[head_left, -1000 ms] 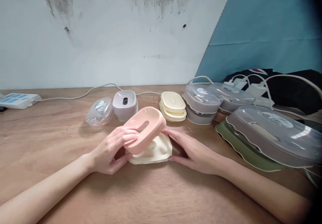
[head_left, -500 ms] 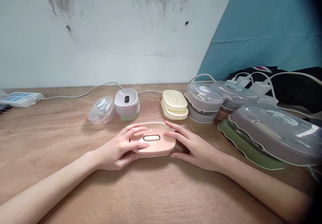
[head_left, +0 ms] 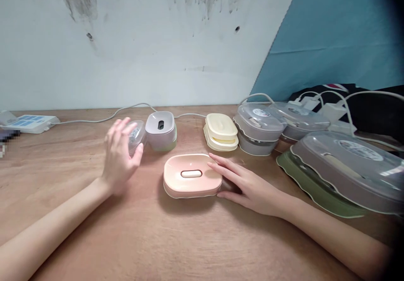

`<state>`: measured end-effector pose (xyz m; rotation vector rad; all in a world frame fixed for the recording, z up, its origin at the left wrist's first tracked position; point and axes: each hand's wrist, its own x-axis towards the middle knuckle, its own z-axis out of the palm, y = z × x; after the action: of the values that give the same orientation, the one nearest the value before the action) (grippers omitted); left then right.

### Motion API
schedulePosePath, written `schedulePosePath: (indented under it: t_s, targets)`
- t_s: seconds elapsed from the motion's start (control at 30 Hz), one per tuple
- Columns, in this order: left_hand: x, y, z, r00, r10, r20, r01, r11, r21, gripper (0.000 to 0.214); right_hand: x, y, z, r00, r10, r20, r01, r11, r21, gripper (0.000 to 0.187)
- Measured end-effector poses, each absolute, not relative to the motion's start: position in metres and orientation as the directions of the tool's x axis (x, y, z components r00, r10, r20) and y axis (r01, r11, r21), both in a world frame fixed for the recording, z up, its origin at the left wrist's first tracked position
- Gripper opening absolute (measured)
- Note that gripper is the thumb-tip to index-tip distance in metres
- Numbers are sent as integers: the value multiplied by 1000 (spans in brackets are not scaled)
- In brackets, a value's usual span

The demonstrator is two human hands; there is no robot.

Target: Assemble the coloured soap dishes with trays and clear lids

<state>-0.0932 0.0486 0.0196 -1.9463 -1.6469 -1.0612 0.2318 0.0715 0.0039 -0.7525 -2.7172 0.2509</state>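
Observation:
A pink oval container (head_left: 192,186) with a long slot in its lid sits on the wooden table in front of me. My right hand (head_left: 244,184) rests its outstretched fingertips on the container's right end. Further left, my left hand (head_left: 121,152) is raised, its fingers apart and slightly blurred, in front of a clear plastic cover (head_left: 136,134) bearing a round label. The left hand partly hides that cover; I cannot tell whether they touch. Just right of the cover stands a small lilac container (head_left: 160,131) with a dark slot on top.
Pale yellow stacked containers (head_left: 221,131) stand behind the pink one. To the right are grey containers with clear covers (head_left: 260,125) and a large green-based one (head_left: 344,167). White cables (head_left: 120,116) run along the wall, and a white power strip (head_left: 31,124) lies far left.
My left hand has let go of the pink container and moved left and away from me to the clear cover. My right hand stays at the pink container's right end.

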Motion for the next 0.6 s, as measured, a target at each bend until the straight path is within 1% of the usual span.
schedulePosePath:
  t_s: [0.03, 0.1, 0.17, 0.2, 0.37, 0.47, 0.53, 0.6]
  targets:
    - [-100, 53, 19, -124, 712, 692, 955, -104, 278, 54, 232, 72, 4, -816, 523, 246, 468, 848, -249, 58]
    - [-113, 62, 14, -370, 780, 504, 875, 111, 470, 70, 233, 73, 4, -818, 521, 243, 465, 848, -254, 59]
    - [-121, 68, 8, -477, 809, 344, 777, 205, 595, 77, 233, 74, 3, -819, 522, 239, 464, 847, -259, 59]
    - [-123, 70, 6, -496, 810, 315, 747, 212, 630, 78, 234, 74, 3, -819, 522, 237, 464, 847, -260, 59]
    - [-124, 74, 0, -545, 755, 365, 669, 129, 732, 74, 235, 73, 2, -822, 520, 232, 462, 847, -263, 60]
    - [-119, 69, 2, -522, 708, 475, 650, -31, 760, 67, 235, 73, 2, -822, 522, 226, 464, 845, -266, 61]
    - [-114, 63, 4, -432, 683, 589, 662, -204, 722, 67, 234, 73, 3, -821, 524, 225, 466, 844, -264, 62]
    - [-106, 55, 7, -254, 641, 724, 690, -405, 600, 70, 234, 74, 3, -820, 527, 222, 469, 842, -265, 62]
